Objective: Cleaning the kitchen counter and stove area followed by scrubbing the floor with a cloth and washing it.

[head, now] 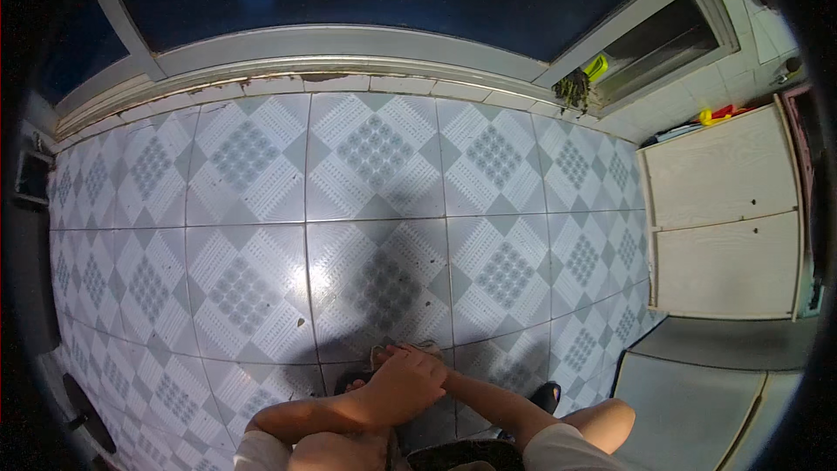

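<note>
Low in the middle, my left hand (418, 376) lies across my right hand (393, 351), with the wrists crossing. Most of the right hand is hidden beneath the left. A crumpled beige cloth (429, 345) pokes out around the fingers, and the right hand seems to press it down. How the left fingers are bent cannot be seen. Patterned grey-and-white floor tiles (379, 235) spread out before me. Small dark bits of debris (301, 322) lie on them.
Sliding glass doors (392, 42) in a pale frame span the far side. At right stand a pale wooden cabinet (722, 176) and a grey appliance (686, 399). A dark sandal (548, 396) is on my foot. A round dark object (88, 412) stands at lower left.
</note>
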Available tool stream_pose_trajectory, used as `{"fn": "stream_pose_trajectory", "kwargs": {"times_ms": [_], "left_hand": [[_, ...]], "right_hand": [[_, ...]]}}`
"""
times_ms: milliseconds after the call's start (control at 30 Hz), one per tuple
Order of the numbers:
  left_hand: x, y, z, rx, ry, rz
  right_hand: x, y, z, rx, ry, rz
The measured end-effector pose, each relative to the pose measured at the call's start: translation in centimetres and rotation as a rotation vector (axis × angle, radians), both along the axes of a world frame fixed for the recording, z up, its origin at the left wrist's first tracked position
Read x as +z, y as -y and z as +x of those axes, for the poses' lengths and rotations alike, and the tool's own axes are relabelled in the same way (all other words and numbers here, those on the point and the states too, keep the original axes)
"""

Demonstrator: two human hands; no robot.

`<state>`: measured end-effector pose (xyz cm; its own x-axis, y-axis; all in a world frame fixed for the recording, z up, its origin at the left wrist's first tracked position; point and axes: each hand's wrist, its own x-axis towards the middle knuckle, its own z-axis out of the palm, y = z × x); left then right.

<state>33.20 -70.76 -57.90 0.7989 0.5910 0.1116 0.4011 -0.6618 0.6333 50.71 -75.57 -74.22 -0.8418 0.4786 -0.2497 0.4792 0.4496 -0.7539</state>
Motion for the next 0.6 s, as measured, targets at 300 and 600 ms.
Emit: {"fn": "stream_pose_trajectory", "kwargs": {"times_ms": [300,600], "left_hand": [[1.1,-3.2,-2.8,0.171,0.163,-0.162],[-0.5,-0.7,-5.7,0.331,-0.132,-0.446]], "right_hand": [[-1.4,-15.3,-7.0,0.501,0.142,0.688],[-1.2,-26.6,1.7,-0.558,0.078,0.744]]}}
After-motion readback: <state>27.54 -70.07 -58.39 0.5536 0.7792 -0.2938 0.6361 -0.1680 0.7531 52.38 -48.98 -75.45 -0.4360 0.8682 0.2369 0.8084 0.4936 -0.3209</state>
